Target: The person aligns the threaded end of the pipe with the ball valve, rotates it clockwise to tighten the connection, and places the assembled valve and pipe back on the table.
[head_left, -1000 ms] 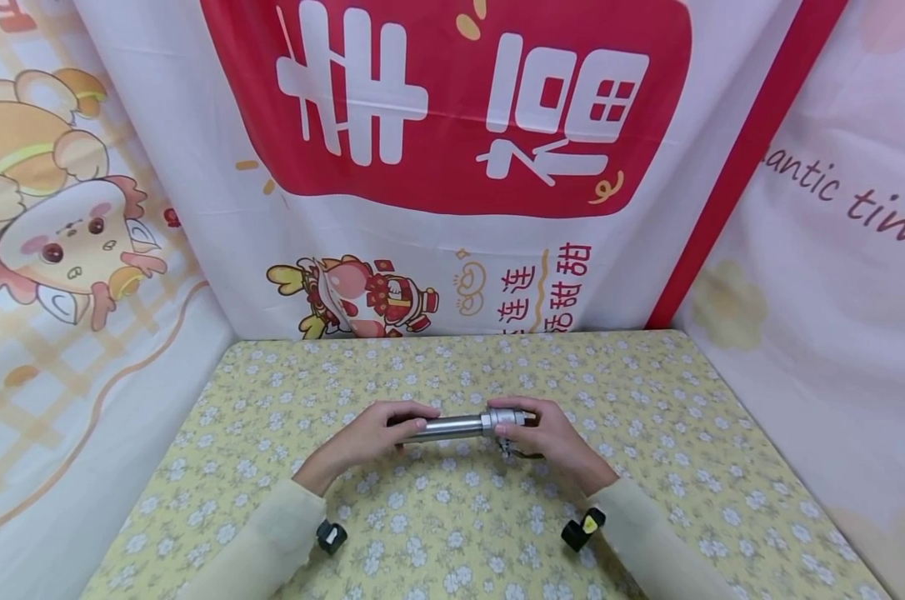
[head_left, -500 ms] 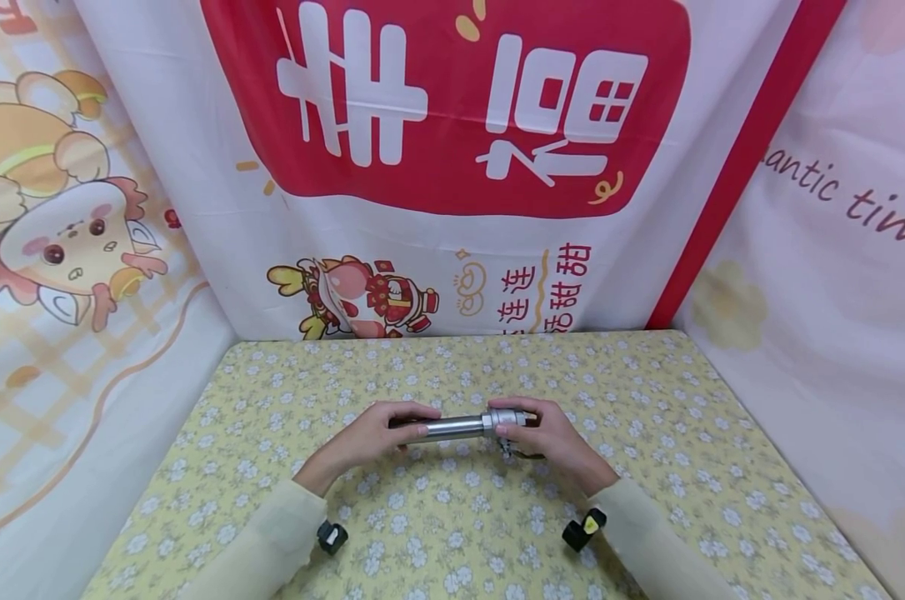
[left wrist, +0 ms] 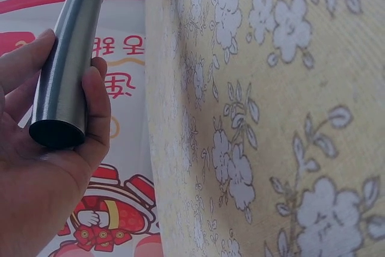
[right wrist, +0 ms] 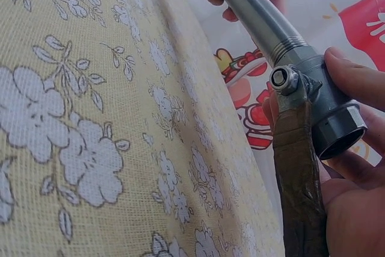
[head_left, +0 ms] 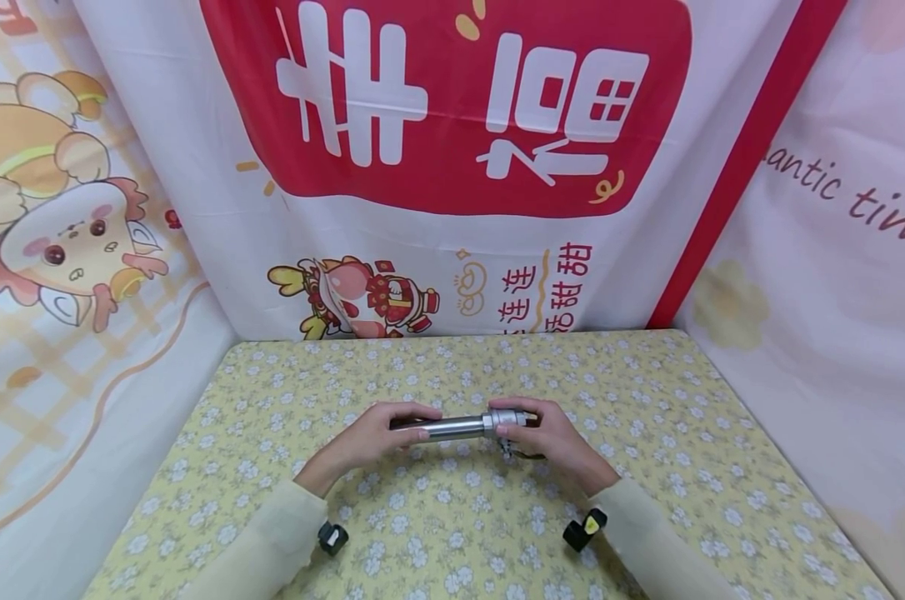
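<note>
A smooth steel pipe (head_left: 456,427) joins a metal ball valve (head_left: 502,419), and the two are held roughly level above the table. My left hand (head_left: 373,433) grips the pipe's left end between thumb and fingers; in the left wrist view that dark open end (left wrist: 57,133) lies near the palm. Thumb and fingers of my right hand (head_left: 556,435) pinch the valve body. From the right wrist view, some thread (right wrist: 290,46) shows where the pipe enters the valve. The valve's lever (right wrist: 298,179), covered in something brown, points toward the right palm, with a nut (right wrist: 283,78) at its pivot.
A yellow floral cloth (head_left: 452,533) covers the table under both hands. Printed fabric walls stand at the back (head_left: 452,233), left and right. Each wrist wears a small black device, such as the left one (head_left: 332,537).
The left thumb has shifted slightly downward around the pipe. My right hand and the valve look the same as before.
</note>
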`<act>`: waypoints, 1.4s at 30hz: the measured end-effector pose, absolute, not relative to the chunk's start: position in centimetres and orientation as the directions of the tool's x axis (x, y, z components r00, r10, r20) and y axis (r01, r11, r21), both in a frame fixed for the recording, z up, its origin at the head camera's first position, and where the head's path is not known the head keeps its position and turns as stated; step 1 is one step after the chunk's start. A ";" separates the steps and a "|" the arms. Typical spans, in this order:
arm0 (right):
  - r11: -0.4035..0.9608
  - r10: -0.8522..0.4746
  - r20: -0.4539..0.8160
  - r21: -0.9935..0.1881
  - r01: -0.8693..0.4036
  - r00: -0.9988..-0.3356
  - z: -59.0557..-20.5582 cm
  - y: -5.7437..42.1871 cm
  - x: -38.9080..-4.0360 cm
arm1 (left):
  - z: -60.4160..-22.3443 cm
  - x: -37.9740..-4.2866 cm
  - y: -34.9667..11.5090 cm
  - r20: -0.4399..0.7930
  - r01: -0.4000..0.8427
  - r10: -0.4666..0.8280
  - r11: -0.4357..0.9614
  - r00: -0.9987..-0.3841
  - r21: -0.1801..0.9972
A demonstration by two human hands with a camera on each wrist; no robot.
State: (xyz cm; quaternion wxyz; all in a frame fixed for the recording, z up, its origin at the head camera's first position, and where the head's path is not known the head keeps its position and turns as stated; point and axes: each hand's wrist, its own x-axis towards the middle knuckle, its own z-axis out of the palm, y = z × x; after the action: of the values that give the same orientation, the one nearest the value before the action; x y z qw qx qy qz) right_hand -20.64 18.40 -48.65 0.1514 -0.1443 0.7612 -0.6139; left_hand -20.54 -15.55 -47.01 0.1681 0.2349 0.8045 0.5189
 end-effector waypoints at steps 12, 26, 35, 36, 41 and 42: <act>0.205 -0.408 -0.050 -0.978 -0.039 -0.912 -48.7 18.4 -20.6 | -46.9 -20.3 -15.4 -0.006 0.226 0.547 0.356 -0.837 0.907; 0.216 -0.409 -0.034 -0.975 -0.060 -0.912 -48.7 18.4 -20.6 | -46.9 -20.5 -15.6 -0.040 0.224 0.532 0.422 -0.846 0.878; 0.213 -0.405 -0.037 -0.975 -0.055 -0.914 -48.7 18.4 -20.5 | -46.9 -20.5 -15.5 -0.048 0.215 0.535 0.418 -0.843 0.883; 0.212 -0.405 -0.038 -0.976 -0.054 -0.913 -48.6 18.4 -20.5 | -46.9 -20.5 -15.5 -0.048 0.215 0.536 0.417 -0.843 0.883; 0.210 -0.409 -0.035 -0.976 -0.057 -0.912 -48.5 18.4 -20.5 | -46.9 -20.5 -15.5 -0.057 0.207 0.539 0.417 -0.841 0.885; 0.210 -0.410 -0.034 -0.976 -0.058 -0.912 -48.5 18.4 -20.5 | -46.9 -20.5 -15.5 -0.059 0.204 0.539 0.416 -0.840 0.886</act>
State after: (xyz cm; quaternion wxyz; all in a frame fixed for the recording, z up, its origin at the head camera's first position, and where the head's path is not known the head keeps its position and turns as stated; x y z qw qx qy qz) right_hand -20.46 18.37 -48.50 0.1440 -0.1530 0.7643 -0.6097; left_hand -20.53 -15.54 -46.92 0.1702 0.2254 0.8240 0.4911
